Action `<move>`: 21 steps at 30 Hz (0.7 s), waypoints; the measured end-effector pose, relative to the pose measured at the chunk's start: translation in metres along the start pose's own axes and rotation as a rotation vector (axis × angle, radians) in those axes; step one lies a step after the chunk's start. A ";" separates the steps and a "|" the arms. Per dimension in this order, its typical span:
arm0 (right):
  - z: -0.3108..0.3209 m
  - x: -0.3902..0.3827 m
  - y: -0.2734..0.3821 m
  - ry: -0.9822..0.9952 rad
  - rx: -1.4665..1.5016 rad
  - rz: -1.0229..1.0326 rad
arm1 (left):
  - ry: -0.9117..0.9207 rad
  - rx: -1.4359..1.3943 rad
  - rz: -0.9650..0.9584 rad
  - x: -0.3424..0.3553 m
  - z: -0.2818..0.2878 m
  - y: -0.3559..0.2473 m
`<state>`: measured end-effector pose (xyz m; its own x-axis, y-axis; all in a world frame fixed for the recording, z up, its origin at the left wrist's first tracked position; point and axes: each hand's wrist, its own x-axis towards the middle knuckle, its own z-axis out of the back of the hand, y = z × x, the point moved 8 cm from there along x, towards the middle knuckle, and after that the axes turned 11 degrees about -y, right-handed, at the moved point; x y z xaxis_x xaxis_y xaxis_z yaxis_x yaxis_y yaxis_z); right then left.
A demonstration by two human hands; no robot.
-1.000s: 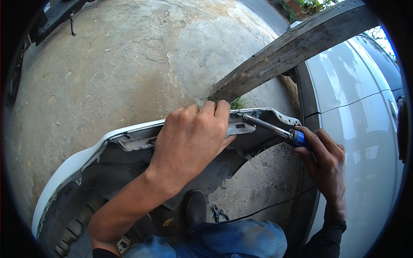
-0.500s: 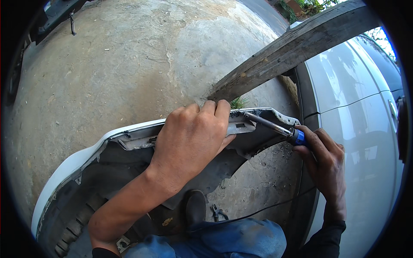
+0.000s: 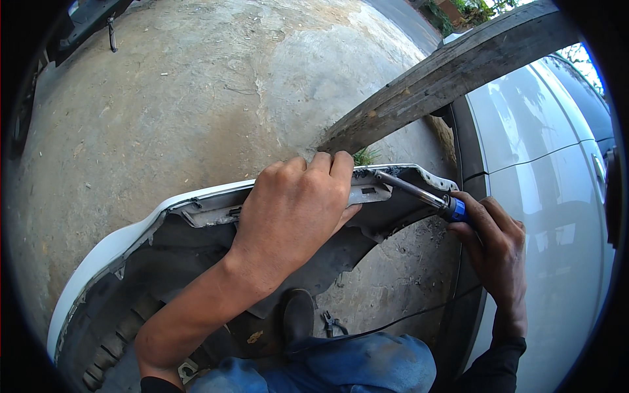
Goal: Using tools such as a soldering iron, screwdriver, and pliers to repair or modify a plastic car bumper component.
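A white car bumper (image 3: 141, 226) stands in front of me, its dark inner side facing me. My left hand (image 3: 295, 206) is closed over its upper edge, fingers bent across the rim and thumb on the inner side. Under that hand runs a pale bracket strip (image 3: 369, 194) along the inside. My right hand (image 3: 493, 239) grips the blue handle of a soldering iron (image 3: 419, 193). Its metal shaft points left, and the tip lies at dark, rough plastic just below the bumper's rim, right of my left fingers.
A thick wooden post (image 3: 452, 72) slants up beyond the bumper. On the right stands a white car (image 3: 544, 196). Black-handled pliers (image 3: 333, 324) lie on the concrete floor (image 3: 177, 105) near my shoe (image 3: 299, 318). A black cord (image 3: 406, 318) crosses above my knee.
The soldering iron's tip has shifted very slightly to the right along the rim. My left hand keeps its hold on the bumper.
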<state>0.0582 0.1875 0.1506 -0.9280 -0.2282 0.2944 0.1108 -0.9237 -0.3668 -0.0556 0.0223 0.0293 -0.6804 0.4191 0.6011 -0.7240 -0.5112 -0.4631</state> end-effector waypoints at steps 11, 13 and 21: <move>-0.003 -0.003 -0.001 0.041 0.015 -0.054 | 0.004 0.005 -0.008 -0.001 0.000 0.000; -0.003 -0.003 -0.001 0.044 0.030 -0.064 | 0.011 0.010 -0.007 -0.001 0.000 0.000; -0.003 -0.002 0.001 0.060 0.062 -0.091 | 0.005 0.000 -0.001 -0.001 0.000 0.001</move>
<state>0.0589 0.1881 0.1471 -0.9545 -0.1253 0.2705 0.0448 -0.9574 -0.2854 -0.0557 0.0218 0.0285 -0.6801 0.4238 0.5982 -0.7249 -0.5104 -0.4626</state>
